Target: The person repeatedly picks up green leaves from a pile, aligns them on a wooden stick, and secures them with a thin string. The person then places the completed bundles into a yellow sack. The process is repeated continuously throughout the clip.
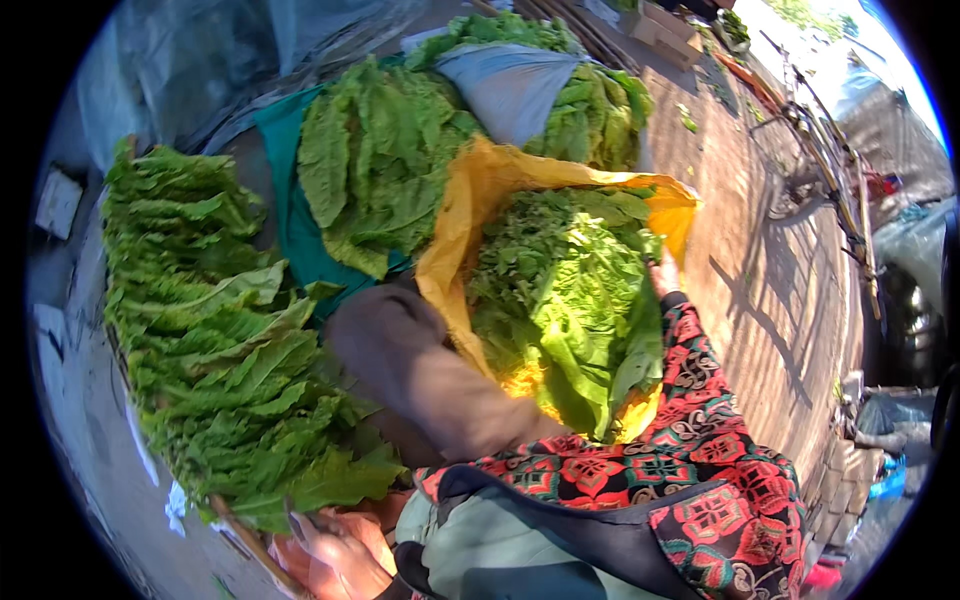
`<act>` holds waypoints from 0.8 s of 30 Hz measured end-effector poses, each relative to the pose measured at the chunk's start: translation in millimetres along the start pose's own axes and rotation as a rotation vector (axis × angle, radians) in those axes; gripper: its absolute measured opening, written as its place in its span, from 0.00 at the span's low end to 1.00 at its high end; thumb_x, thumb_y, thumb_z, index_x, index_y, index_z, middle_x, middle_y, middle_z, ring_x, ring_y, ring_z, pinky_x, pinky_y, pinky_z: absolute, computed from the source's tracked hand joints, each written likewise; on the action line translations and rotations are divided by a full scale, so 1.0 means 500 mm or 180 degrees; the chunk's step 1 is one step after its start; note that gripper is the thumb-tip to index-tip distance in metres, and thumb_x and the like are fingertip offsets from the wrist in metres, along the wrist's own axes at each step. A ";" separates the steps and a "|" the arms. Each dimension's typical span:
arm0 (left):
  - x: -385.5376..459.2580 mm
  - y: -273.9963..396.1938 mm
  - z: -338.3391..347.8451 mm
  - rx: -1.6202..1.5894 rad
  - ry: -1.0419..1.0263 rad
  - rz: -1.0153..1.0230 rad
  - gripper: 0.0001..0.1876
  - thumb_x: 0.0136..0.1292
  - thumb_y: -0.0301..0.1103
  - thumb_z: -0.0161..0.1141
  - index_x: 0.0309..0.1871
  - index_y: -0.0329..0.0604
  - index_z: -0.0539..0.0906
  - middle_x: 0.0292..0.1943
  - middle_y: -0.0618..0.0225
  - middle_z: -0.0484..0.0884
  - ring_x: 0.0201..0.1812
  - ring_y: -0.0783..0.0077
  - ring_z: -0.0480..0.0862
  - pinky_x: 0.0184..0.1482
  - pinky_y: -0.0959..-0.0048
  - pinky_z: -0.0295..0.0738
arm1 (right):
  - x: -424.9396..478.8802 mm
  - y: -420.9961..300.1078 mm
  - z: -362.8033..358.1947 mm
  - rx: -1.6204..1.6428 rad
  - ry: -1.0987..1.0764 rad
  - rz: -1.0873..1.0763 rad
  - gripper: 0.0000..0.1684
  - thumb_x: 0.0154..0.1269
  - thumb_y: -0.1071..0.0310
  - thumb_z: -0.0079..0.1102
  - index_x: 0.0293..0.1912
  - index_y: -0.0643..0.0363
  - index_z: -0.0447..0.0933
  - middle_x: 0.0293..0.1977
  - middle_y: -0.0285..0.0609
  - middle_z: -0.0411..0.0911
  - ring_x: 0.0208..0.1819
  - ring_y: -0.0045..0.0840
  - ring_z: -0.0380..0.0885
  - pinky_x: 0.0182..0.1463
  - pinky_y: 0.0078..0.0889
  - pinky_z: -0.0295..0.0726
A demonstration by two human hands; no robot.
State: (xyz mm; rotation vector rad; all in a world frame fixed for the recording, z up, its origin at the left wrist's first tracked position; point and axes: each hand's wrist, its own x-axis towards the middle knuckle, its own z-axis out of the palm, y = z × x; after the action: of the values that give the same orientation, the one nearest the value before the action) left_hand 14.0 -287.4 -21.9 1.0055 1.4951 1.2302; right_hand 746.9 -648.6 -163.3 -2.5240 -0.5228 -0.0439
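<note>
My right hand (664,276) reaches into a yellow woven sack (450,247) at its right side, its fingertips against the large green leaves (592,300) inside and partly hidden. My left hand (337,551) is low at the left, near the end of a wooden stick (255,544) and the long row of green leaves (247,360); whether it grips anything is unclear. Orange cloth or sacking (300,562) lies beside and under that hand. The row of leaves runs up the left side, overlapping closely. My bent knee (397,330) rests between the row and the yellow sack.
More leaves (375,157) lie on green cloth (285,172) behind the sack, beside a bundle under pale grey sheeting (510,82). Plastic sheeting (195,67) hangs at the upper left. A pole frame (832,180) stands at the right, and a cardboard box (666,34) at the back.
</note>
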 end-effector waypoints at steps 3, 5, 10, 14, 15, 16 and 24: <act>-0.050 0.148 0.012 0.0305 0.0245 -0.0350 0.16 0.77 0.36 0.50 0.58 0.35 0.79 0.20 0.78 0.69 0.15 0.86 0.63 0.15 0.82 0.59 | 0.069 -0.286 -0.052 -0.0657 0.0723 -0.0321 0.28 0.65 0.60 0.66 0.61 0.58 0.71 0.32 0.58 0.81 0.33 0.53 0.80 0.37 0.53 0.76; -0.059 0.138 -0.028 0.1156 -0.0058 0.0010 0.14 0.75 0.35 0.52 0.53 0.37 0.83 0.27 0.65 0.83 0.21 0.75 0.80 0.23 0.73 0.76 | 0.081 -0.524 -0.087 -0.0433 0.1163 -0.1665 0.28 0.63 0.64 0.67 0.60 0.61 0.72 0.41 0.58 0.81 0.43 0.51 0.81 0.46 0.49 0.77; -0.097 0.189 -0.057 0.2776 -0.0503 0.2035 0.10 0.66 0.27 0.58 0.49 0.38 0.83 0.37 0.56 0.86 0.38 0.55 0.86 0.42 0.63 0.82 | -0.168 -1.165 -0.043 0.1596 -0.0643 -0.3399 0.31 0.50 0.84 0.58 0.58 0.64 0.72 0.52 0.54 0.74 0.54 0.50 0.74 0.57 0.44 0.74; -0.107 0.198 -0.090 0.3315 -0.0740 0.2053 0.05 0.60 0.28 0.60 0.40 0.43 0.80 0.34 0.64 0.84 0.36 0.58 0.86 0.36 0.64 0.81 | -0.561 -1.485 0.029 0.1376 -0.0769 -0.5604 0.22 0.47 0.82 0.53 0.46 0.63 0.73 0.39 0.52 0.71 0.45 0.46 0.73 0.48 0.45 0.73; -0.111 0.206 -0.108 0.3504 -0.0865 0.1963 0.05 0.60 0.29 0.60 0.39 0.43 0.79 0.33 0.65 0.83 0.36 0.59 0.86 0.34 0.64 0.80 | -0.662 -1.524 0.065 0.1592 -0.0617 -0.6137 0.17 0.51 0.78 0.54 0.44 0.61 0.74 0.40 0.50 0.72 0.42 0.43 0.74 0.46 0.44 0.73; -0.109 0.227 -0.123 0.3431 -0.0790 0.2218 0.04 0.60 0.30 0.60 0.37 0.46 0.78 0.30 0.67 0.82 0.33 0.62 0.85 0.31 0.64 0.78 | -0.748 -1.555 0.082 0.1391 -0.1115 -0.6477 0.13 0.57 0.72 0.53 0.44 0.60 0.74 0.41 0.46 0.73 0.41 0.39 0.75 0.46 0.40 0.74; 0.141 0.314 -0.333 0.2750 -0.0380 0.1437 0.08 0.64 0.34 0.63 0.45 0.44 0.85 0.34 0.52 0.85 0.39 0.47 0.84 0.39 0.62 0.78 | -0.811 -1.543 0.249 0.0693 -0.2062 -0.7580 0.21 0.60 0.69 0.58 0.54 0.56 0.74 0.46 0.46 0.73 0.45 0.38 0.76 0.51 0.39 0.76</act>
State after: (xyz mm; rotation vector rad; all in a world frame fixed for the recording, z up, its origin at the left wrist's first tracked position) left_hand -158.7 -232.1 134.4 2.0311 1.7915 0.7570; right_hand 73.0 -134.0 73.5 -0.3257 -2.9114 -0.0276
